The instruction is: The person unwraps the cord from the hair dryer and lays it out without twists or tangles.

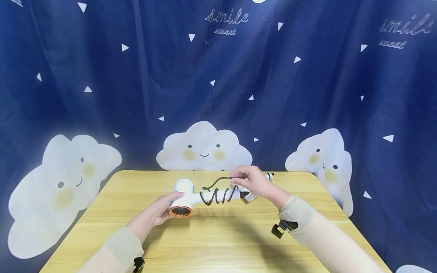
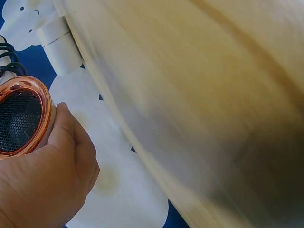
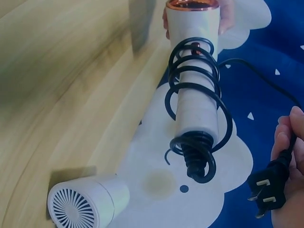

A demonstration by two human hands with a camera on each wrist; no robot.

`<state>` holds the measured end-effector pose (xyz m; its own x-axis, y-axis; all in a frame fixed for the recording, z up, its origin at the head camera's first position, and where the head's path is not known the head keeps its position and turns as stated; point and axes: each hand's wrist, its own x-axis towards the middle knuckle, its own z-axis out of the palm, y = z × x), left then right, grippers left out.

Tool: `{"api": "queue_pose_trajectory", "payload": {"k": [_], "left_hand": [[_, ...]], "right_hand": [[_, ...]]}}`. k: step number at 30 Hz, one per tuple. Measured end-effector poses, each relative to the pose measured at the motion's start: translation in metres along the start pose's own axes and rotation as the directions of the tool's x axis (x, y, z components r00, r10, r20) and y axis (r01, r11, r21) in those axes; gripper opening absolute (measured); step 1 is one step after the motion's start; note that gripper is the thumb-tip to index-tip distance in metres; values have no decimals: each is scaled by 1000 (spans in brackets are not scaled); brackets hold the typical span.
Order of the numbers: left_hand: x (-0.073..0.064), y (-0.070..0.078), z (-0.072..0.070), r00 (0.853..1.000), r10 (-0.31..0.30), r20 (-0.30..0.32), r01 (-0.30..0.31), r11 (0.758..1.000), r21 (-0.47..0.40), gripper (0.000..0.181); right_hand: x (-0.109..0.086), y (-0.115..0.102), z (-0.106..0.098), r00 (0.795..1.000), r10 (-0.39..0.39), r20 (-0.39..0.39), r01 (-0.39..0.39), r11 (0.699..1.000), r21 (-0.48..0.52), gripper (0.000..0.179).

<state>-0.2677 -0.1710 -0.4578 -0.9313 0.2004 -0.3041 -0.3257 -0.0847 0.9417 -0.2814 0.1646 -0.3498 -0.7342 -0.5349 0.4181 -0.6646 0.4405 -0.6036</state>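
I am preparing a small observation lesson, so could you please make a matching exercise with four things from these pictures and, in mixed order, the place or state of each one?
Things
1. Hair dryer
2. Cord
3. Plug
4. White slotted cylinder

Places and states
A. Resting on the table
B. Beside the right hand, unplugged
C. Held by the left hand
D. Wound loosely around the handle

Right pairs: 1-C; 2-D; 3-B; 4-A
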Motion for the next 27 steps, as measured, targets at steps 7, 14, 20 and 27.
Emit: {"api": "queue_pose_trajectory", "payload": {"k": [7,14,20,27], "left_hand": [[-2,1,1,1000,4,-10,-4,1000,1,67],[-3,0,3,1000,6,-10,-6,1000,9,66],[-3,0,4,1000,7,-11,-7,1000,6,66],[-4,0,4,1000,8,-2,-8,1000,3,67]], "right_hand": [[1,6,-3,1000,-6,-30,5,1000,-30,8],[2,9,-5,999,19,-42,-20,999,-35,9],[2,9,-6,997,50,-65,-52,998,-43,10],[4,16,-6,994,73,-87,-78,995,-57,9]]}}
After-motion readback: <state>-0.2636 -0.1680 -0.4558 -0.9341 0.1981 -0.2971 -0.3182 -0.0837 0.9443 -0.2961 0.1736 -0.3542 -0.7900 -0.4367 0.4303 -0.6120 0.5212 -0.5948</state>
